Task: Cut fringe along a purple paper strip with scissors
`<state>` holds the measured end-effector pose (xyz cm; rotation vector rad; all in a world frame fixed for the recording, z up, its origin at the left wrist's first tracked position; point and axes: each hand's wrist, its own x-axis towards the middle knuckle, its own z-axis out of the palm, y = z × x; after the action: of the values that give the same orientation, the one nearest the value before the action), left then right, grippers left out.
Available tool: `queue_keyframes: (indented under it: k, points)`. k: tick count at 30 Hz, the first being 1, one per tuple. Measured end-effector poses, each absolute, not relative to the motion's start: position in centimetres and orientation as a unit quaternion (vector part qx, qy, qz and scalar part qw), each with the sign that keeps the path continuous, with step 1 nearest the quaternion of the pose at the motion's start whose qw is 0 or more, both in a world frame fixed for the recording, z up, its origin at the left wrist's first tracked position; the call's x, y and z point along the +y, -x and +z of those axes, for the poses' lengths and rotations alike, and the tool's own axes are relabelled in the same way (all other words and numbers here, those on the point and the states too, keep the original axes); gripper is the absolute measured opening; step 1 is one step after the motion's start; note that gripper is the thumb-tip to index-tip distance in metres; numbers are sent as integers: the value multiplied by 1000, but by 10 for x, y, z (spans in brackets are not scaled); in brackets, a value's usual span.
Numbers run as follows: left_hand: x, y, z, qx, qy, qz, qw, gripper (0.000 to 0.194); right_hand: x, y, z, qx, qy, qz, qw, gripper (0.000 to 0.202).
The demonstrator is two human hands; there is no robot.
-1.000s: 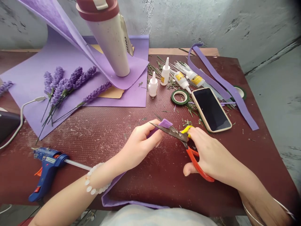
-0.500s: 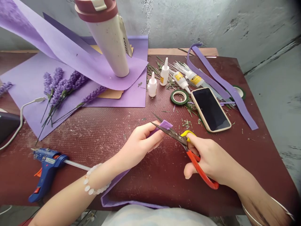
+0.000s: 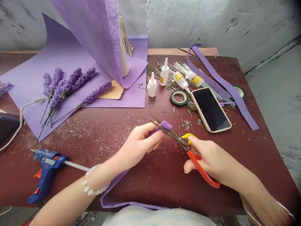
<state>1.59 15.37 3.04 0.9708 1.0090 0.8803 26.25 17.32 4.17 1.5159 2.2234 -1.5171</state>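
Observation:
Pinched between the thumb and fingers of my left hand is the end of a purple strip, which trails down past my wrist to the table's front edge. My right hand holds scissors with one red and one yellow handle. Their blades are slightly parted and lie across the strip just beside my left fingertips, pointing left. A short folded tip of the strip shows beyond the blades.
A blue glue gun lies at the left. Purple flowers rest on a purple sheet before a cup. Small glue bottles, green tape, a phone and loose purple strips lie at the right.
The large raised purple sheet at the back has swung right and now covers most of the cup. The scissor blades have closed a little on the strip. Both hands have barely moved.

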Motion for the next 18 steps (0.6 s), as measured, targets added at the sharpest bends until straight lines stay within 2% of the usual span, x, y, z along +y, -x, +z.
queue_keyframes:
  k: [5, 13, 18]
  points:
    - [153, -16, 32, 461, -430, 387, 673, 36, 175, -262, 44, 691, -498, -523, 26, 25]
    - [150, -13, 37, 406, -435, 414, 689, 41, 175, -265, 51, 599, -428, -676, 34, 15]
    - [150, -13, 40, 405, -436, 413, 689, 42, 176, -263, 53, 557, -416, -718, 33, 27]
